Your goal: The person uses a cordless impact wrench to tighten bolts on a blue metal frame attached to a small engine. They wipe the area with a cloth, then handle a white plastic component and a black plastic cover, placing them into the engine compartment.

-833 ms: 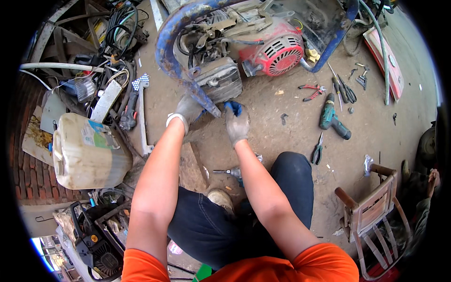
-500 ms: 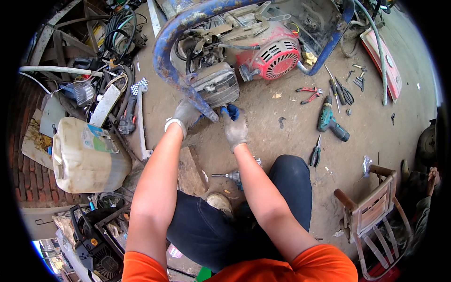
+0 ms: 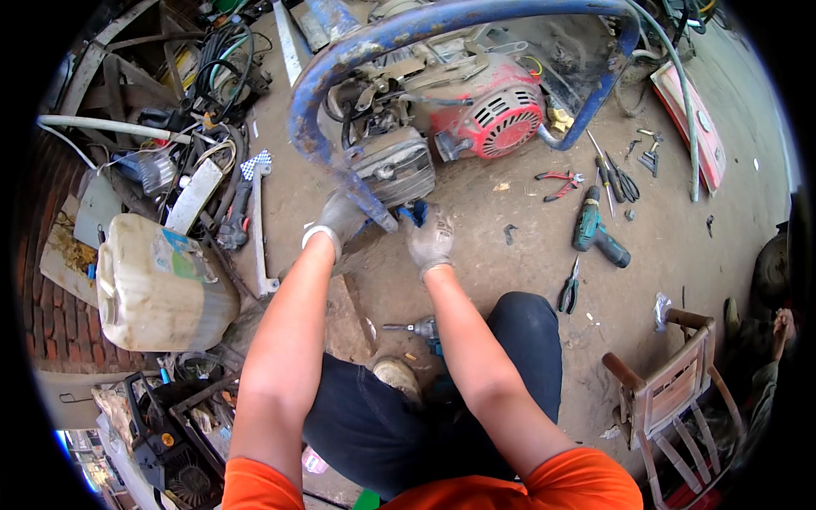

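Observation:
A dusty engine with a red slotted starter cover (image 3: 510,119) sits inside a rusty blue tubular frame (image 3: 361,200). Its grey ribbed metal cover (image 3: 395,172) faces me. My left hand (image 3: 342,219), in a grey glove, reaches in beside the frame's lower tube end, which hides most of its fingers. To the right of that tube end, my right hand (image 3: 432,238), gloved in grey with blue at the fingers, is just below the ribbed cover. Its fingers are curled together; whatever they grip is too small or hidden to make out.
Right of the engine lie red-handled pliers (image 3: 559,184), screwdrivers (image 3: 605,174), a green cordless drill (image 3: 597,229) and black pliers (image 3: 569,287). Another power tool (image 3: 425,327) lies by my boot. A plastic jerrycan (image 3: 161,285) stands left; a wooden chair (image 3: 676,387) and another person's hand (image 3: 784,327) are right.
The whole scene sits slightly lower in the picture as my head has shifted. Both hands stay by the ribbed cover, with the right fingers turned a little.

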`<state>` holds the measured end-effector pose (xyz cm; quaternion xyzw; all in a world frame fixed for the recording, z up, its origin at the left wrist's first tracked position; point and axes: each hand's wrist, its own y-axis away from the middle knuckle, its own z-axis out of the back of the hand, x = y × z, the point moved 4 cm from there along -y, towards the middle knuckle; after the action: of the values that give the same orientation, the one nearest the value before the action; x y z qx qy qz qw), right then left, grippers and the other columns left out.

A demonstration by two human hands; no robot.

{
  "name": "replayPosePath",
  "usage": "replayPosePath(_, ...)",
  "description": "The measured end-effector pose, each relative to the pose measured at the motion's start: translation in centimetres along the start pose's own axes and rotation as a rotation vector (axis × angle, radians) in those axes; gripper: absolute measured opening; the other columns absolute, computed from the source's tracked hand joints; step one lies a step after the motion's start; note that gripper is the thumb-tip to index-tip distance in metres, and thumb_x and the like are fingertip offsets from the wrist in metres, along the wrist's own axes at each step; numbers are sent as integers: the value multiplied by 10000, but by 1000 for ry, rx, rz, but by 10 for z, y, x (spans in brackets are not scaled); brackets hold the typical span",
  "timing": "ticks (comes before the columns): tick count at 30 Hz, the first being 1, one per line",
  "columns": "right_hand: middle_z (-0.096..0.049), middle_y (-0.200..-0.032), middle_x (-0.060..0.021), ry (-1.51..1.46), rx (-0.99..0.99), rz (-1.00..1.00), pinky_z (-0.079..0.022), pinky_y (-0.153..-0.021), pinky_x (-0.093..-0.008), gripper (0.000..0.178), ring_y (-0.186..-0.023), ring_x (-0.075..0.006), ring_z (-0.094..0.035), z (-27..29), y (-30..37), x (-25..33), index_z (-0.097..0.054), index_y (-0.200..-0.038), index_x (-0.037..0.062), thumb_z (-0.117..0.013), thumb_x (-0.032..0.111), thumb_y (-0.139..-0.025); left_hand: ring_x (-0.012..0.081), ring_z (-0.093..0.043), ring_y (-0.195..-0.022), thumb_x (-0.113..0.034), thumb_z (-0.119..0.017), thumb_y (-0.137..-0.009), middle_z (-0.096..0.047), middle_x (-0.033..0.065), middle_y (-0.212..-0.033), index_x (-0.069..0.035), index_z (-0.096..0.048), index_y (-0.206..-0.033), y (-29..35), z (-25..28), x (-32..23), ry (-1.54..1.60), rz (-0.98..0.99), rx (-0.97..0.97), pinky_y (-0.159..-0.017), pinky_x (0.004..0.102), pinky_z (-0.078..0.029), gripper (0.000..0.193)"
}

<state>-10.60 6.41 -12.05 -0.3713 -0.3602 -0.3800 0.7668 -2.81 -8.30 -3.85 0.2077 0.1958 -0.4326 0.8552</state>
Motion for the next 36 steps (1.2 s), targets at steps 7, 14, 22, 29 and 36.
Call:
replayPosePath(7, -552, -606, -9, -1487, 252, -1077, -363, -412, -262, 349, -436, -116, -435, -58, 9, -18, -618, -799, 101, -519, 408, -933, 275, -440, -1251, -220, -676, -795, -493, 139, -1352, -46, -497, -1309, 3, 2, -3, 22, -105, -78, -1069, 337, -315, 572)
replayPosePath(14, -626, -724, -126, -390, 104, -536, -459, -572, -403, 393, -655, -302, -602, -21, 12, -27, -636, -872, 65, -565, 451, -884, 196, -466, -1174, -123, -692, -782, -508, 107, -1309, -31, -448, -1336, -7, -9, 20, 175, -88, -95, -1043, 305, -345, 612)
replayPosePath(22, -647, -918, -233, 39, 140, -162, -468, -743, -499, 299, -848, -409, -617, -5, 1, 1, -644, -948, 55, -534, 322, -870, 247, -474, -1190, -185, -693, -788, -510, 132, -1319, -24, -489, -1300, 0, -2, 13, -77, -95, -127, -1046, 322, -338, 574)
replayPosePath(29, -630, -700, -16, -1582, 204, -915, -423, -545, -260, 312, -608, -118, -561, -74, 7, -22, -630, -855, 153, -485, 411, -953, 295, -496, -1165, -118, -540, -871, -556, 172, -1263, -35, -555, -1220, -3, 0, 2, -128, -152, -47, -1023, 354, -366, 360)
replayPosePath(36, -674, -880, -57, -1054, 481, -799, -517, -601, -243, 315, -674, -107, -603, 20, 31, -48, -618, -1009, 69, -564, 369, -928, 162, -629, -903, -259, -699, -768, -663, 113, -1003, -28, -659, -1039, 35, 74, 86, 384, 438, 1, -734, 287, -520, 358)
